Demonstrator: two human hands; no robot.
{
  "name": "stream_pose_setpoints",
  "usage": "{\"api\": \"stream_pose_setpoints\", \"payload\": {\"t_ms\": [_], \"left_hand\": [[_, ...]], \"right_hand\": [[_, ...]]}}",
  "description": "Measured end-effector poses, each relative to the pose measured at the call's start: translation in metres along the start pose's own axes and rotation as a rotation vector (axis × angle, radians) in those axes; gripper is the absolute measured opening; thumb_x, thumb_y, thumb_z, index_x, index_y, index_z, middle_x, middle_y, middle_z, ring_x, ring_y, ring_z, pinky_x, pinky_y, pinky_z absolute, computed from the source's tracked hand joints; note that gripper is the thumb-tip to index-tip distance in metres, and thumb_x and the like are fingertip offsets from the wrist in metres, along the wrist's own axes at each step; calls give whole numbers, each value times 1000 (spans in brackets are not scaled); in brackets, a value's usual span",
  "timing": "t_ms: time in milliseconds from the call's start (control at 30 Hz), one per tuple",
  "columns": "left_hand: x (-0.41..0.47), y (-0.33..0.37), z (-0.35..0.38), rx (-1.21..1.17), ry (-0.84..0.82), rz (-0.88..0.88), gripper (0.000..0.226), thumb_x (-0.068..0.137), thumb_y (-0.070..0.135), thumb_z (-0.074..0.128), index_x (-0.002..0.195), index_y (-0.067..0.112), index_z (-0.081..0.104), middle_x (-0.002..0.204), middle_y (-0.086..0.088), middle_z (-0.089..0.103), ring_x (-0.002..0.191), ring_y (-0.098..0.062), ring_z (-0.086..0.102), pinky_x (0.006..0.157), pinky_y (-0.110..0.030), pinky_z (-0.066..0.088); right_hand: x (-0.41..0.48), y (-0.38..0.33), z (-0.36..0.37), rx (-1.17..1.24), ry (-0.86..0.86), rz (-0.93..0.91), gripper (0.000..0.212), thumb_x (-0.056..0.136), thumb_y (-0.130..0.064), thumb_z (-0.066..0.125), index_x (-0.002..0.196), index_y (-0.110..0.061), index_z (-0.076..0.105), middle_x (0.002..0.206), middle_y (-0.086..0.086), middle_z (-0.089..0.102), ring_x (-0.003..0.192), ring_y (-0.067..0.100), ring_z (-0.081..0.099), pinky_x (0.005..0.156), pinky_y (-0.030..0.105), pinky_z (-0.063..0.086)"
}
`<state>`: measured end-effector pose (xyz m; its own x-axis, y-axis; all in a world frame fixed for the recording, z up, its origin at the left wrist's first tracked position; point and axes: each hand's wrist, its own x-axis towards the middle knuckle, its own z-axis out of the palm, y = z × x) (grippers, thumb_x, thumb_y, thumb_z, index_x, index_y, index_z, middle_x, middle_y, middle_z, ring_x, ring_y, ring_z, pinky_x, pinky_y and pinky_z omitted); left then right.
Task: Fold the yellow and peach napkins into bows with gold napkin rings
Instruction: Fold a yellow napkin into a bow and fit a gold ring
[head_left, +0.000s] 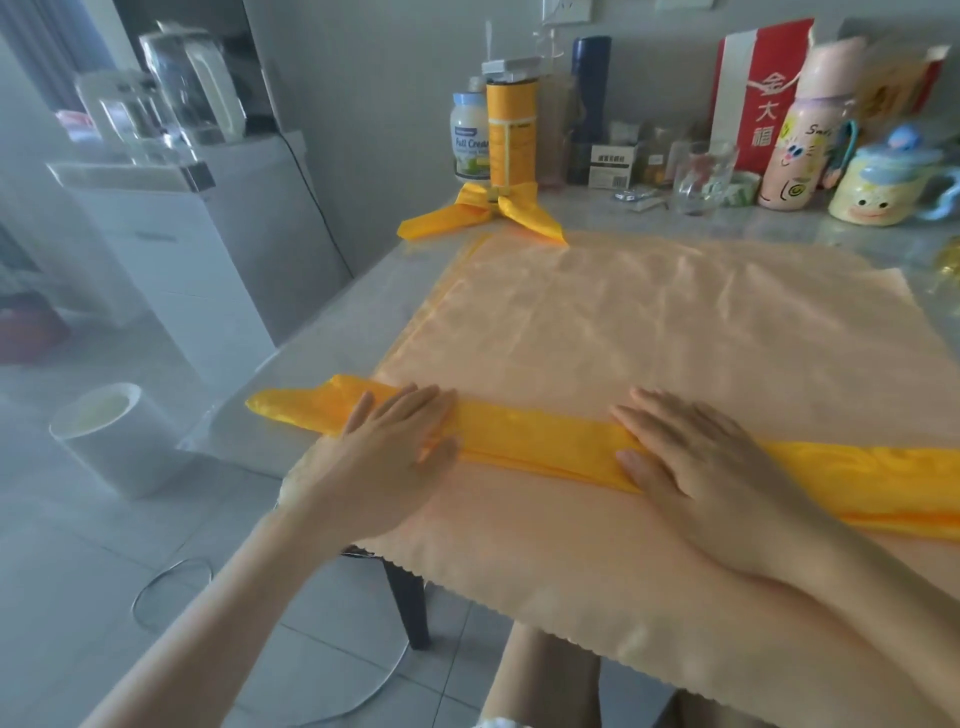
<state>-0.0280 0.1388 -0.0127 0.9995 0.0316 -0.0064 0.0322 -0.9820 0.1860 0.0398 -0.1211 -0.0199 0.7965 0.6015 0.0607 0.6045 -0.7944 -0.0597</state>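
A yellow napkin (535, 439), folded into a long narrow band, lies across a peach napkin (597, 332) that is spread flat on the table. My left hand (387, 452) presses flat on the band's left part, fingers straight. My right hand (696, 457) presses flat on its right part in the same way. At the back of the table lies a finished yellow bow (483, 210) with a gold napkin ring (492, 196) round its middle. The band's left tip sticks out past the table edge.
Jars, a yellow canister (510, 137), a glass (706, 176), a pink bottle (802, 130) and a duck mug (878, 187) crowd the far edge of the grey table (675, 218). Gold items (948, 265) lie at the right edge. A white bin (117, 436) stands on the floor at the left.
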Motion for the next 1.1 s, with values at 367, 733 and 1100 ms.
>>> {"api": "stream_pose_setpoints", "payload": {"t_ms": [367, 733, 1100], "left_hand": [[5, -42, 1, 295, 494, 367, 34, 68, 4, 58, 98, 6, 73, 91, -5, 74, 77, -23, 71, 79, -33, 48], [-30, -83, -26, 412, 359, -119, 31, 51, -13, 76, 71, 10, 69, 60, -13, 64, 51, -34, 63, 49, -42, 55], [29, 109, 18, -88, 120, 136, 57, 99, 42, 9, 141, 17, 37, 151, -2, 31, 145, -17, 10, 116, -38, -1]], "right_hand": [[-1, 1, -2, 26, -71, 19, 112, 53, -77, -35, 149, -35, 5, 158, -11, -1, 144, 3, -6, 112, 20, -8], [-2, -1, -6, 37, -115, 9, 114, 45, -79, -37, 147, -41, -5, 157, -11, -12, 143, 4, -13, 110, 21, -12], [-1, -3, -5, 4, -123, 1, 116, 48, -83, -29, 148, -36, 2, 159, -5, -3, 145, 11, -2, 114, 27, -2]]}}
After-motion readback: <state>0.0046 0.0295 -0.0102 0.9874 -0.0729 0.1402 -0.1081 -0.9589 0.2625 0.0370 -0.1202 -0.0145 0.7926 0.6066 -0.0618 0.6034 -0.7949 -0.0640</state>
